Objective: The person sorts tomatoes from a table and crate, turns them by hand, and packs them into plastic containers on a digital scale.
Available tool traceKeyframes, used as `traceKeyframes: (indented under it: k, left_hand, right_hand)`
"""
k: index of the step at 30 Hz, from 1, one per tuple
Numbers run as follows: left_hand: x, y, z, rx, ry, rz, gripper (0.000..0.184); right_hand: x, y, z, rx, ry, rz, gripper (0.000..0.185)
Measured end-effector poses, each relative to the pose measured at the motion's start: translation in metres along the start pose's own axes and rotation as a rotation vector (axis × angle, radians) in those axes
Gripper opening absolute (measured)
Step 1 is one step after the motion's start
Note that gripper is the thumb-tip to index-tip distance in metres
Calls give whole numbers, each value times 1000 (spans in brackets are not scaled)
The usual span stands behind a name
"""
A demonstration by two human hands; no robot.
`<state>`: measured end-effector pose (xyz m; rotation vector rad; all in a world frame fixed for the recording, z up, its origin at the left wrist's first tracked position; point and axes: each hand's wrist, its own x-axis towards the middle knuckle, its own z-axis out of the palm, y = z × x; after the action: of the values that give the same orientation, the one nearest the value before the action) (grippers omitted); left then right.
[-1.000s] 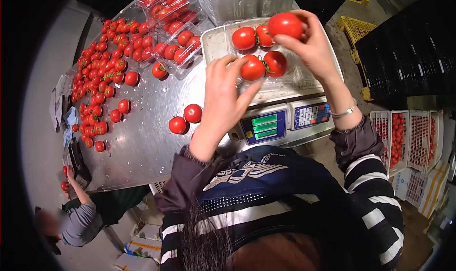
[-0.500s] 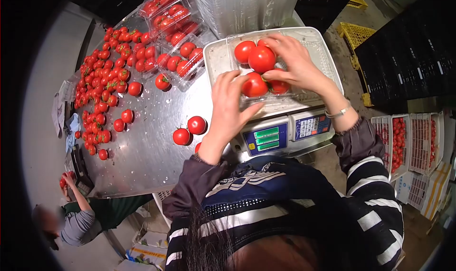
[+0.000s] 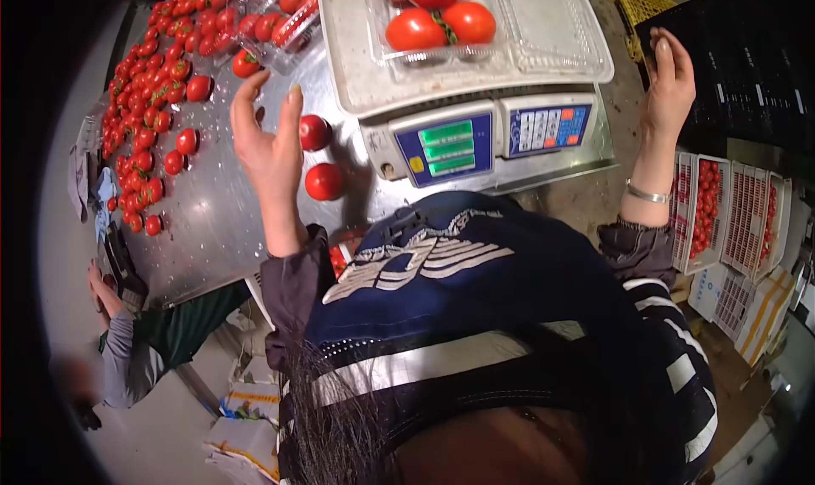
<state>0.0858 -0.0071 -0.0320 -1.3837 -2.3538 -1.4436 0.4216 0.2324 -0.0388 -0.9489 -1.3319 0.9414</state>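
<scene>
From my remote seat, everything reads off the scale (image 3: 373,90). My left hand (image 3: 270,149) is over the metal table (image 3: 212,222), left of the scale, thumb and fingers spread apart around nothing. Two loose tomatoes (image 3: 323,182) lie between it and the scale, in a short row running toward my body — the farther one just beside my thumb side; contact I cannot tell. My right hand (image 3: 669,86) hangs beyond the scale's right side, fingers loosely bent and empty, much farther from that pair. On the scale's pan, the clear container (image 3: 556,22) stretches left to right — tomatoes left, bare half right.
</scene>
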Motion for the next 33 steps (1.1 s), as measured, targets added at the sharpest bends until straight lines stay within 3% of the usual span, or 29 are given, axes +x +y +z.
traceKeyframes:
  k: [5, 8, 11, 13, 14, 16, 18, 20, 21, 23, 24, 27, 29, 31, 32, 33]
  left_hand:
    - [16, 11, 3, 68, -36, 158, 35]
    - [38, 34, 17, 75, -117, 280, 37]
    - [64, 64, 53, 70, -167, 329, 51]
    - [80, 74, 83, 141, -198, 437, 50]
    - [76, 90, 90, 146, -194, 438, 50]
    - [70, 120, 96, 367, -399, 193, 48]
    - [74, 128, 88, 334, -437, 212, 48]
    - [82, 126, 88, 257, -533, 240, 48]
    - [82, 108, 99, 256, -513, 259, 48]
    - [77, 64, 127, -56, -391, 279, 41]
    - [77, 65, 127, -54, -374, 289, 41]
    - [65, 74, 118, 376, -175, 379, 44]
    - [70, 75, 118, 358, -215, 357, 45]
    - [67, 76, 117, 311, -334, 303, 48]
    - [65, 76, 113, 310, -319, 298, 48]
    - [62, 74, 107, 273, -245, 326, 49]
  right_hand:
    - [19, 3, 14, -5, -60, -34, 26]
    - [37, -1, 35, -200, -169, -202, 31]
    - [41, -9, 75, -94, -278, -224, 25]
    - [41, -13, 97, -176, -550, -337, 24]
    - [34, -17, 105, -170, -551, -341, 24]
    - [16, -41, 118, -472, -692, -489, 23]
    - [1, -79, 114, -626, -792, -653, 22]
    - [0, -26, 118, -607, -799, -649, 24]
    - [-2, -11, 121, -591, -839, -614, 26]
    - [-4, 1, 116, -554, -813, -675, 27]
    - [-3, 0, 117, -513, -798, -716, 28]
    - [26, 3, 110, -450, -762, -673, 33]
    - [51, 16, 106, -418, -755, -650, 36]
    - [82, 40, 107, -634, -595, -690, 44]
    - [90, 37, 103, -632, -601, -705, 44]
    - [97, 33, 99, -690, -732, -557, 46]
